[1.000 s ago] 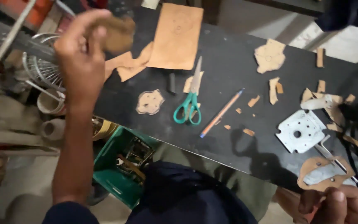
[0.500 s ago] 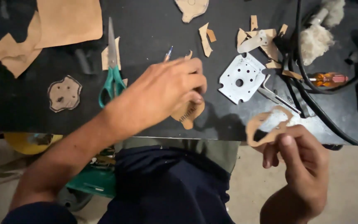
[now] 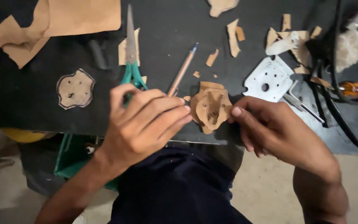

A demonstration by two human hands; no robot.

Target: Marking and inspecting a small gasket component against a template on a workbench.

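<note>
Fingers of left hand [image 3: 146,124] and right hand [image 3: 274,128] pinch brown cardboard cutout [image 3: 211,107], long axis upright, just right of pencil [image 3: 182,70].

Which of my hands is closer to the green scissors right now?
Left. Your left hand lies just below the green scissors, partly covering their handles. Your right hand is further off, past the brown cutout that both hands hold.

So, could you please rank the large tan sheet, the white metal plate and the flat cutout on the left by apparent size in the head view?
1. Large tan sheet, partly cropped.
2. White metal plate.
3. Flat cutout, only slightly smaller than the plate.
</note>
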